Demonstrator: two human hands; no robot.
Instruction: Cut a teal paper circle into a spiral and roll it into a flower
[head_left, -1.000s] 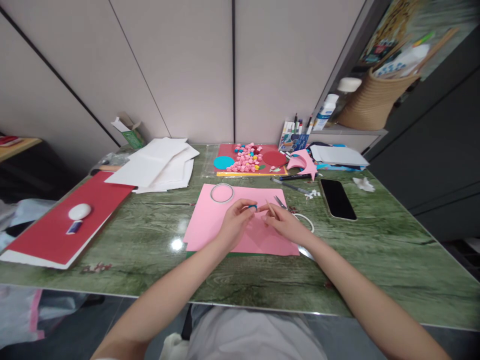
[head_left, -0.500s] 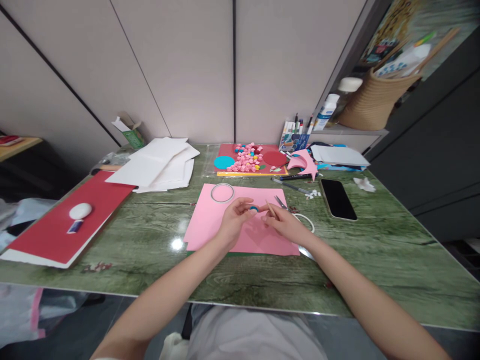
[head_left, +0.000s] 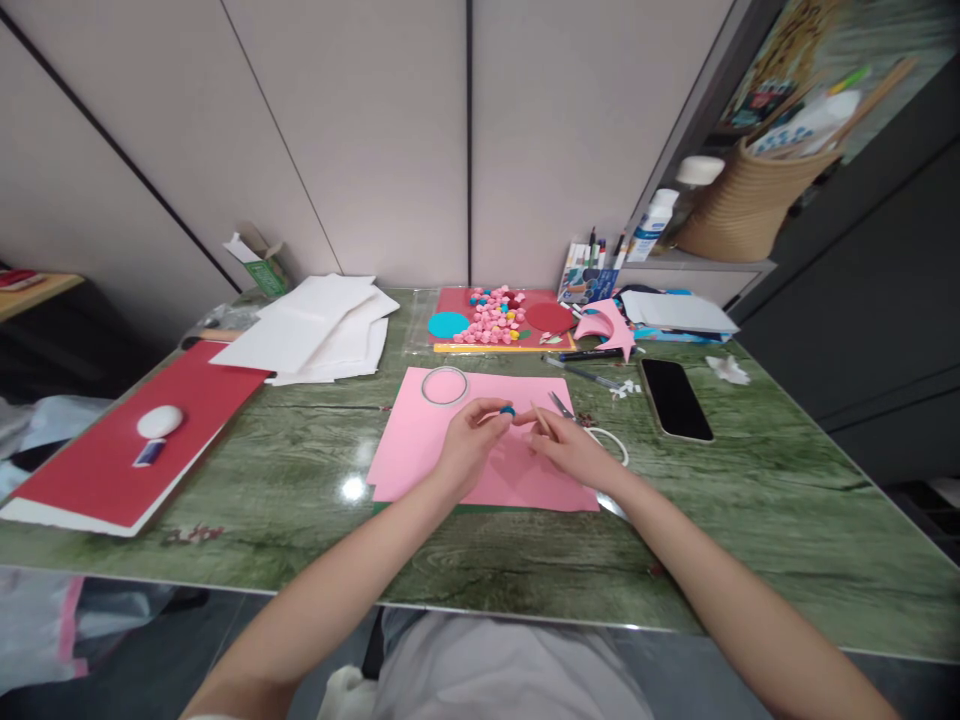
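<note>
My left hand point(head_left: 474, 438) pinches a small blue piece point(head_left: 508, 411) between thumb and fingertips, over the pink paper sheets point(head_left: 420, 440). It looks like rolled or curled paper, too small to make out fully. My right hand point(head_left: 568, 446) is curled around a thin pale stick point(head_left: 541, 418), its index fingertip reaching to the blue piece's right side. Scissors point(head_left: 609, 440) with white handles lie partly under my right hand, blades pointing up and left. A silvery ring point(head_left: 445, 386) rests on the sheet's upper left.
Behind the pink sheets, a clear tray point(head_left: 421, 310) holds many pink paper flowers point(head_left: 499, 318) and coloured discs. White papers point(head_left: 300, 325) and a red board point(head_left: 97, 455) are on the left. On the right lie a phone point(head_left: 676, 400), pens point(head_left: 581, 372) and pink paper scraps point(head_left: 606, 325).
The blue piece is turned slightly and sits a touch higher in my left fingertips. Both hands otherwise keep nearly the same place; the table's things are unmoved.
</note>
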